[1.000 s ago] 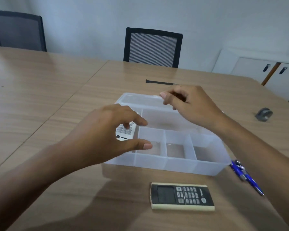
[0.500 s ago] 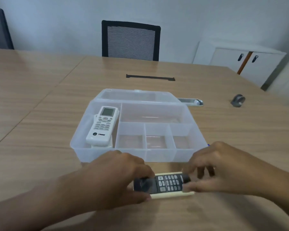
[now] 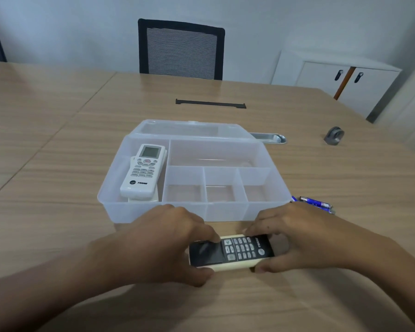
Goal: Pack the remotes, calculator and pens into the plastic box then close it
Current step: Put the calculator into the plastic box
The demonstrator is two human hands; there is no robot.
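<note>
A clear plastic box (image 3: 153, 212) stands open on the wooden table, its lid (image 3: 185, 128) laid back behind it. A white remote (image 3: 143, 171) lies in the box's left compartment on top of another white item. The other compartments hold nothing. In front of the box, a black-faced remote with a cream body (image 3: 235, 251) is gripped at both ends: my left hand (image 3: 168, 243) on its left end, my right hand (image 3: 295, 236) on its right end. Blue pens (image 3: 315, 203) lie right of the box, partly hidden by my right hand.
A black mesh chair (image 3: 181, 49) stands at the table's far side. A black strip (image 3: 210, 104) and a metal cable slot (image 3: 268, 138) sit behind the box. A small grey object (image 3: 334, 135) lies at the far right. White cabinets (image 3: 340, 82) stand beyond the table.
Both hands left the box, came down to the black-faced remote in front of it and closed on its ends. The white remote now lies uncovered in the left compartment.
</note>
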